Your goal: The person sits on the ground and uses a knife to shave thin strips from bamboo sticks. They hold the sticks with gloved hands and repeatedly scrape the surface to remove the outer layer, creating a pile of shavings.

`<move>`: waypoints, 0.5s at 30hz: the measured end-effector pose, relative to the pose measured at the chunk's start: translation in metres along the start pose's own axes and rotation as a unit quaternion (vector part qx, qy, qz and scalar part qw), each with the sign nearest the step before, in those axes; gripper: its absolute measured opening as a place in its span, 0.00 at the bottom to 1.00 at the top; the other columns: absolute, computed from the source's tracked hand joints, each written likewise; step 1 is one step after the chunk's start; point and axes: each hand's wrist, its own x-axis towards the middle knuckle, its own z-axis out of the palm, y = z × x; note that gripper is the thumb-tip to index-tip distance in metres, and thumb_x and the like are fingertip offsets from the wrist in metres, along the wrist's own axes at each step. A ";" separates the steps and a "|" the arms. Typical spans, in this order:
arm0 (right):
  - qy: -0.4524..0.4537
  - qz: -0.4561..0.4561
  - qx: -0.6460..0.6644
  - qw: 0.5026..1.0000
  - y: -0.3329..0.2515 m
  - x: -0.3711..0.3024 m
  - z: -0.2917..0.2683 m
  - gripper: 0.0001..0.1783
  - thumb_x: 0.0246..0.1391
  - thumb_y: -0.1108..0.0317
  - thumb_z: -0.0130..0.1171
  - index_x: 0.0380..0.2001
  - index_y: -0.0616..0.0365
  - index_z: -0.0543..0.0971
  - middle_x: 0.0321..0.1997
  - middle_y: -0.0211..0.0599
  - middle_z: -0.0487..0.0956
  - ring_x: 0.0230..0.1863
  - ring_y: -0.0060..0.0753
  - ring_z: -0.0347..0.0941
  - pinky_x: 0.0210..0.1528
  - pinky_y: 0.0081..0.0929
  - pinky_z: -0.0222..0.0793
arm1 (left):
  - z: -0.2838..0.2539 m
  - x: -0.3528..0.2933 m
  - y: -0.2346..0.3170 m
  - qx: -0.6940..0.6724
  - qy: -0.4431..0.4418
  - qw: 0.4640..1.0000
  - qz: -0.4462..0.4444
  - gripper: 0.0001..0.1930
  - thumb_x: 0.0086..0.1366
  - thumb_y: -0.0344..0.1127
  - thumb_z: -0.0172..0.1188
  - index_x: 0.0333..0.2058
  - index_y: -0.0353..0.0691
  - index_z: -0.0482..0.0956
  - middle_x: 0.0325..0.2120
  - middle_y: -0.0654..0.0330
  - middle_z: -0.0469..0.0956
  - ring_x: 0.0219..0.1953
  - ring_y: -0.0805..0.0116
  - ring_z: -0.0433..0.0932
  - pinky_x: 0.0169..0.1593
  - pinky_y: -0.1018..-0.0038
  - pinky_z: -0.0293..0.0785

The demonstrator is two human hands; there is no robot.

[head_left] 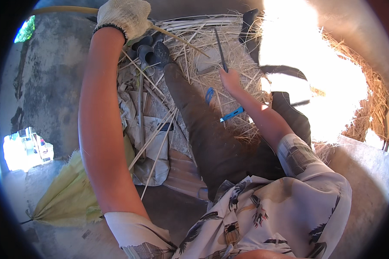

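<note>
My left hand (124, 19), in a cream knitted glove with a dark cuff, is raised at the top left. Its fingers are wrapped round a long tan bamboo strip (65, 8), which passes through the glove and slants down to the right past it. My bare right hand (230, 81) is closed on the handle of a knife (220, 48) near the middle. The narrow dark blade points up and away from me, apart from the strip. The edge of the strip inside the glove is hidden.
Pale shavings (220, 28) and split strips cover the floor around my outstretched legs (203, 125). A blue tool-like piece (232, 114) lies between them. Dark cups (148, 55) stand by my foot. A yellow-green sack (65, 192) lies left; bright sunlight washes out the right.
</note>
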 end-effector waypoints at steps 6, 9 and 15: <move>-0.103 0.073 0.011 0.992 0.023 0.003 0.009 0.16 0.59 0.62 0.55 0.20 0.59 0.72 0.14 0.33 0.70 0.14 0.28 0.68 0.15 0.34 0.62 | 0.001 0.011 -0.004 0.007 0.022 1.000 0.000 0.19 0.66 0.53 0.62 0.38 0.42 0.87 0.36 0.54 0.86 0.43 0.53 0.85 0.46 0.55 0.84; -0.110 0.137 0.007 0.984 0.001 0.010 -0.002 0.16 0.59 0.61 0.55 0.20 0.59 0.72 0.14 0.32 0.70 0.14 0.27 0.68 0.16 0.34 0.62 | 0.010 0.015 -0.004 0.011 0.016 1.000 -0.007 0.20 0.65 0.54 0.62 0.38 0.43 0.87 0.37 0.54 0.86 0.43 0.53 0.85 0.46 0.55 0.83; 0.049 -0.082 0.049 0.994 0.007 0.009 0.018 0.19 0.57 0.58 0.58 0.20 0.62 0.73 0.14 0.37 0.72 0.14 0.30 0.69 0.16 0.34 0.64 | 0.004 0.025 -0.007 0.020 0.045 0.999 0.022 0.20 0.64 0.54 0.62 0.38 0.43 0.87 0.38 0.54 0.86 0.44 0.53 0.85 0.47 0.55 0.83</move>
